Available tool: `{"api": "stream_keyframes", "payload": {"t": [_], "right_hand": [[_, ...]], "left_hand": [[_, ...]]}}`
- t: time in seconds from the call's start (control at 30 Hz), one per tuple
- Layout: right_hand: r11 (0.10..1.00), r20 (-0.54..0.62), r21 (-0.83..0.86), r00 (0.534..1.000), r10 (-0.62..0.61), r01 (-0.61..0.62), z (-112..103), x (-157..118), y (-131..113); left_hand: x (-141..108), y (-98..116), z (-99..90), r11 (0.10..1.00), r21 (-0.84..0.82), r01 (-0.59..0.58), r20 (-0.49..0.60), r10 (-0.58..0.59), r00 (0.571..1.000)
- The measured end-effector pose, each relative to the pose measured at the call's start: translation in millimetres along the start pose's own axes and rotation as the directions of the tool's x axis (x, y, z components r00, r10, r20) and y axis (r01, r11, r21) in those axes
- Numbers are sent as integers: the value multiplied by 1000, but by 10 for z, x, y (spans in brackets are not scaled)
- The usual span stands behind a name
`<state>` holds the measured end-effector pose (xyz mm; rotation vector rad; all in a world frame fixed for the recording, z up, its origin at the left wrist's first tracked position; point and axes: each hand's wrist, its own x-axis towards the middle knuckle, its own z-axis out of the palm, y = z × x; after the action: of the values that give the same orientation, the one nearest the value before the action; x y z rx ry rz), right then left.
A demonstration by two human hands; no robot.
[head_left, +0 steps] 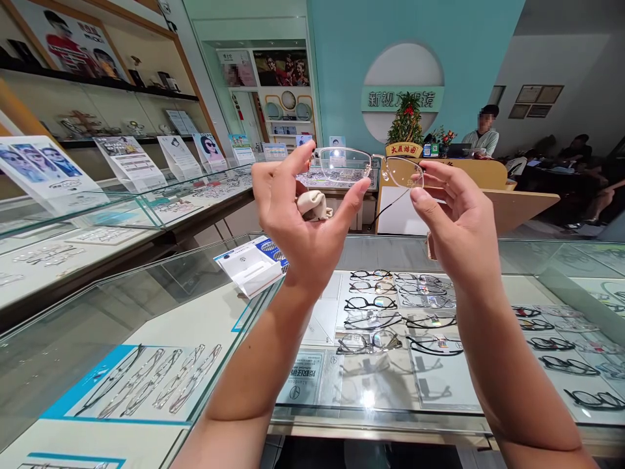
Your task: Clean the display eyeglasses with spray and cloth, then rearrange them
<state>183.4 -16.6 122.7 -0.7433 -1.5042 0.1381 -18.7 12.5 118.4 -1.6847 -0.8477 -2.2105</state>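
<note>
A pair of thin-rimmed eyeglasses [344, 164] is raised in front of me, above the glass display counter. My left hand [305, 228] grips its left side, with the forefinger at the outer edge of the lens and the thumb near the lower rim by the bridge. Tucked in the same palm is a crumpled cream cloth [315, 205]. My right hand [461, 218] pinches the outer edge of the right lens between thumb and fingers. One thin temple arm slants down behind the right lens.
Below lies the glass counter [312, 417] with rows of eyeglass frames [371, 303] inside. A white card stand [251, 267] rests on the glass at left. More display cases [146, 215] run along the left. A person [481, 137] sits behind the far desk [469, 172].
</note>
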Motion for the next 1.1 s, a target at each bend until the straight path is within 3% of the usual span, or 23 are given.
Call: {"api": "stream_keyframes", "payload": {"t": [0.23, 0.47, 0.77, 0.93, 1.1], "right_hand": [[1000, 31, -5, 999, -14, 15, -5, 5, 19], [972, -152, -180, 972, -178, 150, 57, -70, -94], [874, -139, -376, 913, -382, 309, 55, -99, -166], [917, -126, -269, 934, -335, 293, 77, -119, -99], [967, -145, -147, 962, -229, 208, 82, -71, -42]], "left_hand": [[35, -5, -15, 999, -43, 7, 55, -5, 998], [83, -136, 77, 988, -117, 103, 153, -85, 985], [81, -269, 181, 968, -205, 141, 209, -97, 973], [54, -380, 234, 970, -215, 113, 181, -74, 981], [-7, -312, 189, 992, -120, 49, 57, -42, 997]]}}
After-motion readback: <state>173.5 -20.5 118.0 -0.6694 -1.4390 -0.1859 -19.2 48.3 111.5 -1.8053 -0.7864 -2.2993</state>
